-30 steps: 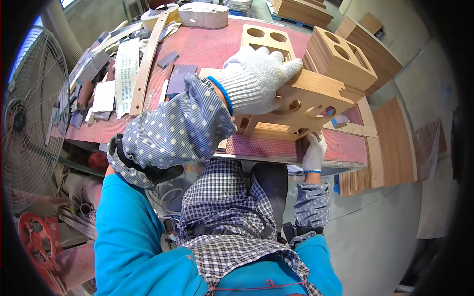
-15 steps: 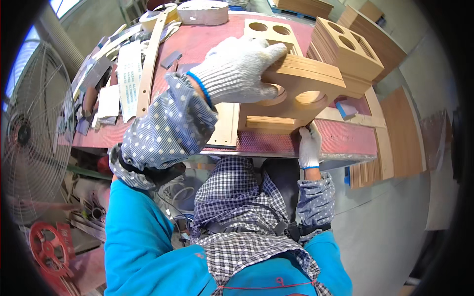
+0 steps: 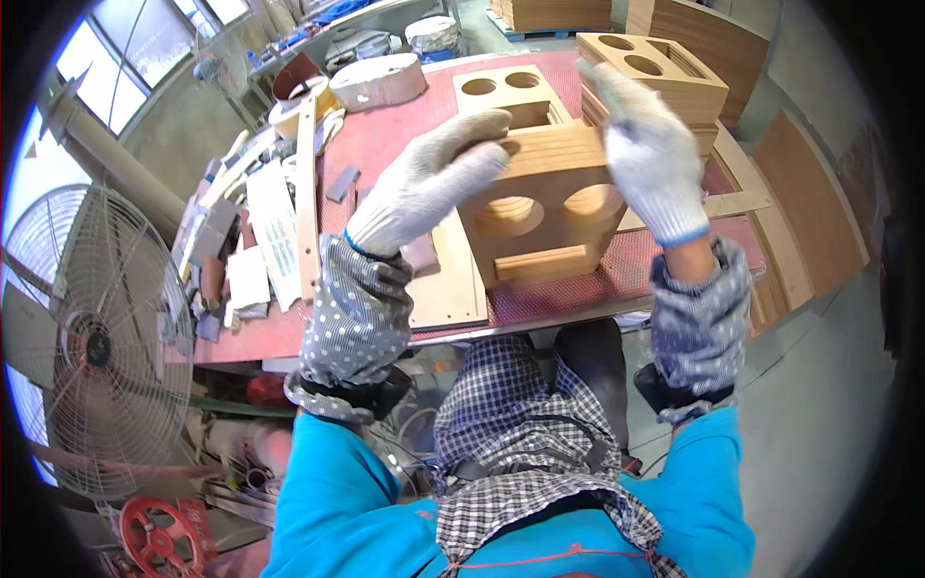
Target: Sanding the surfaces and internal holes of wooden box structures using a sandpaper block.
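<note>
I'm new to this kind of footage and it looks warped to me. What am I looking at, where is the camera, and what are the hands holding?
The camera is a wide fisheye worn on a person's head, looking down, so straight edges bend. No machine here: both gloved hands are the person's own. The left hand and right hand grip a wooden box with two round holes from either side, above a red workbench. Similar wooden boxes are stacked behind it, with a flat wooden panel, a long wooden strip and papers nearby. A metal fan stands left.
</note>
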The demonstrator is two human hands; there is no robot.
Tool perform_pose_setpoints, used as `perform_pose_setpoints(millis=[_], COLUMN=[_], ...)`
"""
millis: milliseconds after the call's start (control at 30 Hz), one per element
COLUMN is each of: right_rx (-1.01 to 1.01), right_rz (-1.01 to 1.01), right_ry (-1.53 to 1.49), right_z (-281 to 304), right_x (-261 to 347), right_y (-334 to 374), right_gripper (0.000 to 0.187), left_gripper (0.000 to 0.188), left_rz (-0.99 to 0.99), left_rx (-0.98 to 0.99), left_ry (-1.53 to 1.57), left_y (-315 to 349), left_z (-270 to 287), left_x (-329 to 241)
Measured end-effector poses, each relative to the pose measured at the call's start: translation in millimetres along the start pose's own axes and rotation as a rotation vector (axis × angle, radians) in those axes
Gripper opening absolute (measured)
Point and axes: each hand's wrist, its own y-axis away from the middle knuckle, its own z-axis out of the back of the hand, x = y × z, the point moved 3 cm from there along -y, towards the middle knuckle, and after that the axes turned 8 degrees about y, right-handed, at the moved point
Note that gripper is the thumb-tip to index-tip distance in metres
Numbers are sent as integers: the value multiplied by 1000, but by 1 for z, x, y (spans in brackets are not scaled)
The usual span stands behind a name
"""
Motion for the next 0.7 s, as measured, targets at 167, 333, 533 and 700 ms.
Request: perform_pose_setpoints(millis=[167,333,533,700], right_rx=[270,325,363,156], right_rz=[-148,-198,-69,-62], right_ry=[29,-2,1,119], right_z=[-21,6,-23,1], right_x=[4,2,16,3], right_y=[-11,-1,-19,-13], right_gripper=[38,35,34,31], left_gripper=[66,71,60,58], left_rz=[-97,-196,-820,-478], left_rx=[-91,-286,-413,-326], left_ry=[429,180,138,-111], left_y=[2,17,139,102], left_z=[16,18,52,-11], left_x=[23,-5,-92,-55])
